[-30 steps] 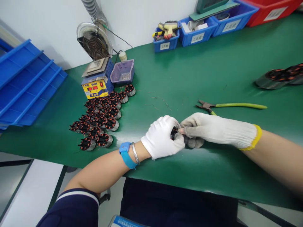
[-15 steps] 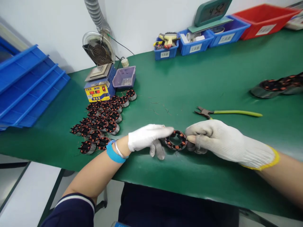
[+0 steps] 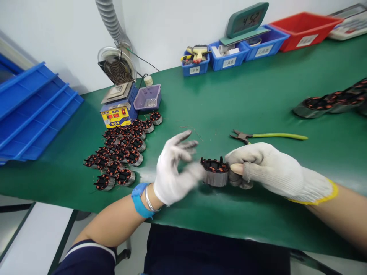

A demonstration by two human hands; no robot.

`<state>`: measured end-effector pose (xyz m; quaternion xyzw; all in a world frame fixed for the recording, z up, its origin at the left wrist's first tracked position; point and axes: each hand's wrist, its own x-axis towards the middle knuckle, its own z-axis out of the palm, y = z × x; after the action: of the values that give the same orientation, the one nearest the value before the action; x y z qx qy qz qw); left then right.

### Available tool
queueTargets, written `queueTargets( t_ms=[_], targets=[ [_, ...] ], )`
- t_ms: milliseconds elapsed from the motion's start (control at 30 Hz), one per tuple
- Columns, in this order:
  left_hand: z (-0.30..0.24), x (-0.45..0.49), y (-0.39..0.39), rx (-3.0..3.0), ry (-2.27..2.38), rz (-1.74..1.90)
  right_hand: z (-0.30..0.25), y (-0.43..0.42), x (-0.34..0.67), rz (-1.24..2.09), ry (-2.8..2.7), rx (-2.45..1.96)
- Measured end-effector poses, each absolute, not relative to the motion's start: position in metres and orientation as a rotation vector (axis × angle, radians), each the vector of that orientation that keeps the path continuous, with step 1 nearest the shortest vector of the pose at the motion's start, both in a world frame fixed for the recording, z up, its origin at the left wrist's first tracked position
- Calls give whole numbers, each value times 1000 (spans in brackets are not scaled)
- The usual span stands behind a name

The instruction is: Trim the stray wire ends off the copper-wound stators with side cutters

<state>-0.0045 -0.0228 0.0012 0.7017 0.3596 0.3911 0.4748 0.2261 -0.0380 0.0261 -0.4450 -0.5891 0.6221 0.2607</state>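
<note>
A motor stator, a grey metal ring with black plastic and copper windings, is held by my right hand at its right side. That hand wears a white knitted glove with a yellow cuff, and the thumb tip pokes out bare. Just left of the stator is my gloved left hand, fingers apart and curved, its thumb blurred, with nothing in it. Green-handled cutting pliers lie on the table beyond my right hand. Farther left stand several more stators with loose wire ends, grouped in rows.
On the green table are a yellow-fronted device and a purple tray. Blue tool bins, a red bin and a clock line the back. Other stators stand at right, and a blue crate at left.
The stator has tipped from facing me with its open ring to showing its metal side. My left hand has come off it, moved left and spread its fingers. My right hand keeps its grip.
</note>
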Motion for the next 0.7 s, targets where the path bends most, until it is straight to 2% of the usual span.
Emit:
queueTargets(
  t_ms=[100, 167, 233, 300, 367, 467, 533, 600, 700],
  targets=[
    [1, -1, -17, 1274, 848, 420, 21, -36, 227, 1560, -1698, -1275],
    [2, 2, -18, 1120, 781, 256, 18, -35, 227, 1545, -1693, -1300],
    [3, 4, -22, 1084, 779, 365, 17, -34, 226, 1602, -1625, -1297],
    [6, 4, -27, 1282, 775, 664, 19, -34, 224, 1693, -1528, -1251],
    [10, 3, -33, 1659, 718, 861, 22, -35, 223, 1752, -1452, -1183],
    [18, -2, -39, 2322, 429, 958, 26, -37, 223, 1780, -1462, -1120],
    [20, -4, -42, 2538, 261, 1119, 27, -39, 225, 1740, -1571, -1141],
    [18, -4, -42, 2462, 419, 1300, 25, -40, 227, 1618, -1728, -1176],
    [7, 1, -37, 2256, 799, 1066, 18, -38, 225, 1442, -1894, -1220]
  ],
)
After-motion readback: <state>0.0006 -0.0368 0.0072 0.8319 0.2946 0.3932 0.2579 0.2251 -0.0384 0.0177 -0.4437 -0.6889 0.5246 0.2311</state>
